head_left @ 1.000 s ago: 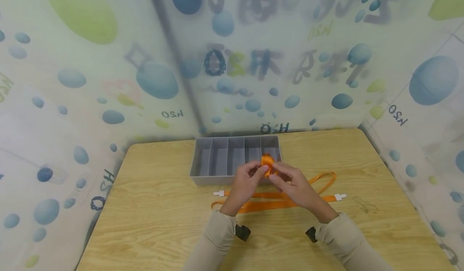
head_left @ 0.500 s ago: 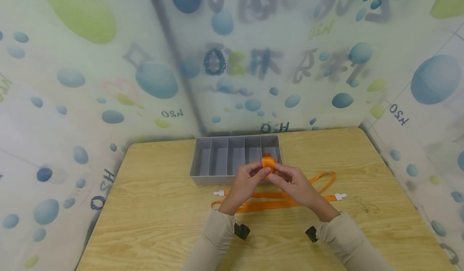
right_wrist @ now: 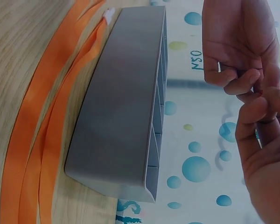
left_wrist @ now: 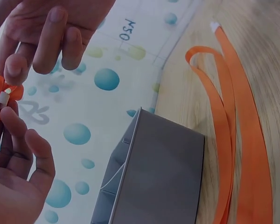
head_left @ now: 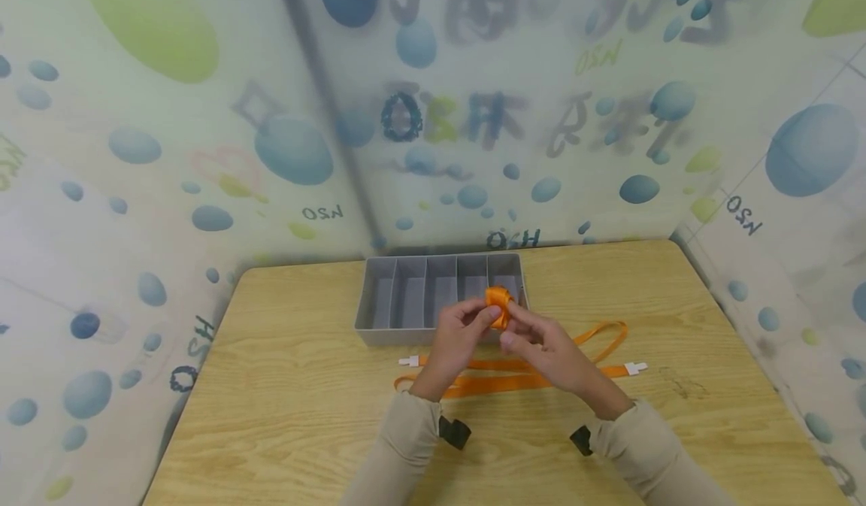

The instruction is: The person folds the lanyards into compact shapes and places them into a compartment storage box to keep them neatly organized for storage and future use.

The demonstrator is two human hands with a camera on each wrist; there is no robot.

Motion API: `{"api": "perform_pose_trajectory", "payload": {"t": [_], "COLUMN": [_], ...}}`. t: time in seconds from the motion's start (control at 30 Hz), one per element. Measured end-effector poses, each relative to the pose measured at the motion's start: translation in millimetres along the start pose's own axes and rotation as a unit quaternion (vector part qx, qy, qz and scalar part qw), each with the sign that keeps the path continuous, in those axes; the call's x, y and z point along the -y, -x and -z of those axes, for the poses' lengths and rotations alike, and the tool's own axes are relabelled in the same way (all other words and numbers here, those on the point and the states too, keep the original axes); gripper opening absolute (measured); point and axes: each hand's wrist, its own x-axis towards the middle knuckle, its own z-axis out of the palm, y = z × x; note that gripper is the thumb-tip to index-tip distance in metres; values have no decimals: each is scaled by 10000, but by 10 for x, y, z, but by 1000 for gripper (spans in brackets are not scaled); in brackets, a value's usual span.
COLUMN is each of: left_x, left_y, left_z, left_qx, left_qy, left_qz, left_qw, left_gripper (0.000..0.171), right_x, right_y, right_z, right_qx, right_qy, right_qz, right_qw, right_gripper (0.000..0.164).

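Note:
Fingertips of both hands meet at a rolled-up orange lanyard [head_left: 497, 307], held over the front right of the grey divided tray [head_left: 395, 337]. My left hand [head_left: 456, 344] pinches the roll between thumb and fingers. From the other side my right hand [head_left: 551, 348] has curled fingers against it, its thumb a little below the roll. A small white piece [left_wrist: 3, 99] shows among the orange folds in the left wrist view. In the right wrist view, fingers hide nearly all of the roll. Beneath the hands, more orange lanyard [head_left: 501, 384] lies stretched across the table.
White clips end the lying straps, one clip [head_left: 409, 361] at the left and another clip [head_left: 636, 368] at the right. The tray stands at the back of the wooden table [head_left: 291, 386], near a printed wall [head_left: 575, 153]. An orange loop [head_left: 619, 331] lies right of the hands.
The rolled lanyard has turned between the fingers and shifted slightly. My right thumb has moved a little down, away from the roll. The tray and lying straps stay put.

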Motion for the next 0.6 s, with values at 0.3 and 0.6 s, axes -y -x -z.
{"api": "perform_pose_trajectory", "payload": {"t": [0.3,0.6], "left_x": [288,373], "left_y": [-129,-188], "left_z": [95,167], "left_qx": [-115,-427], "left_qy": [-381,-1062], "left_qz": [-363,-376], "left_qw": [9985,9927], "left_gripper": [28,19], "right_x": [-46,-212], "right_y": [-9,-48], "right_z": [7,25], "right_qx": [-483,-1659], "right_qy": [139,939], "right_qz": [313,166], "right_qw": [9982,9815], "right_gripper": [48,41]}}
